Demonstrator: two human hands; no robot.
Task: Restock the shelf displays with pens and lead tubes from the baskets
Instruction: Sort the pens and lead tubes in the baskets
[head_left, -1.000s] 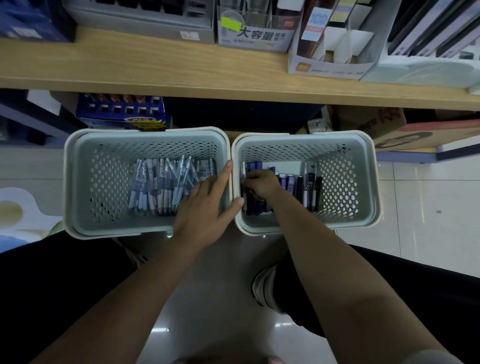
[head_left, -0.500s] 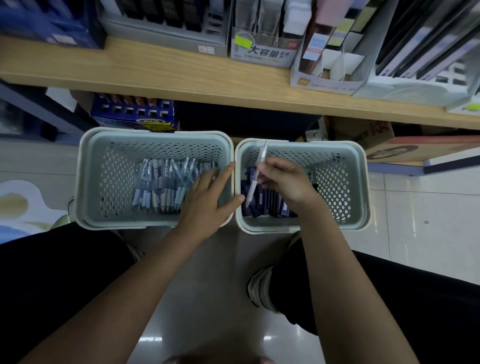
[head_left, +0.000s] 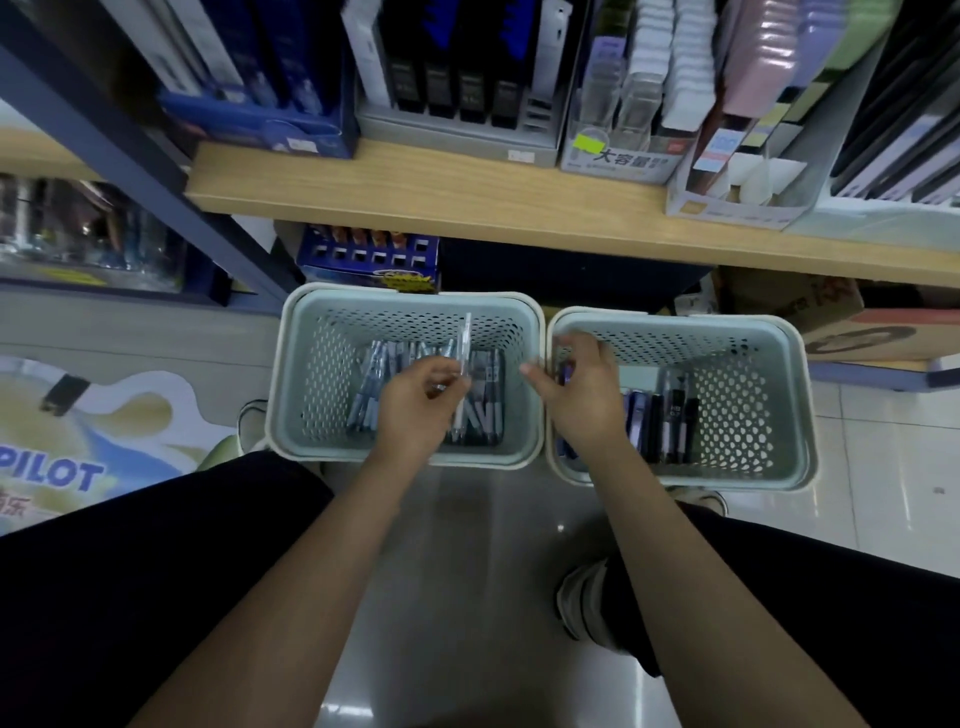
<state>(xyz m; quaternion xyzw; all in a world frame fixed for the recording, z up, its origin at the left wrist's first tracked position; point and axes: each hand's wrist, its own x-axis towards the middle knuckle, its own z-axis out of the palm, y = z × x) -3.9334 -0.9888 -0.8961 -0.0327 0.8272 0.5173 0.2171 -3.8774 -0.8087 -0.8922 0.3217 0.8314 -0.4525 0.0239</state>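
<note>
Fingers (head_left: 448, 375) of the left hand (head_left: 415, 410) were pinched around one clear pen (head_left: 461, 364), which was held over the left basket (head_left: 311, 374). The pen's long axis ran nearly upright in the frame, one end pointing toward the wooden shelf (head_left: 441, 197) and the other down toward the loose pens (head_left: 374, 395) lying on the basket floor. Those pens lay roughly parallel, with their long axes running front to back. Just beside it stood the right basket (head_left: 779, 374), its rim close to the left basket's, though contact could not be confirmed. The right hand (head_left: 587, 400) reached into the left part of this basket with its fingers curled downward; whether they gripped anything could not be determined, since the fingertips were hidden. Dark pens and lead tubes (head_left: 670, 421) lay at the basket bottom to the right of that hand, also aligned front to back. The shelf displays (head_left: 618, 140) stood above and beyond both baskets. By judgement, the left hand was the one ready to restock, and the coming move depended on carrying the pen up and forward, already oriented roughly in line with the upright display slots.
</note>
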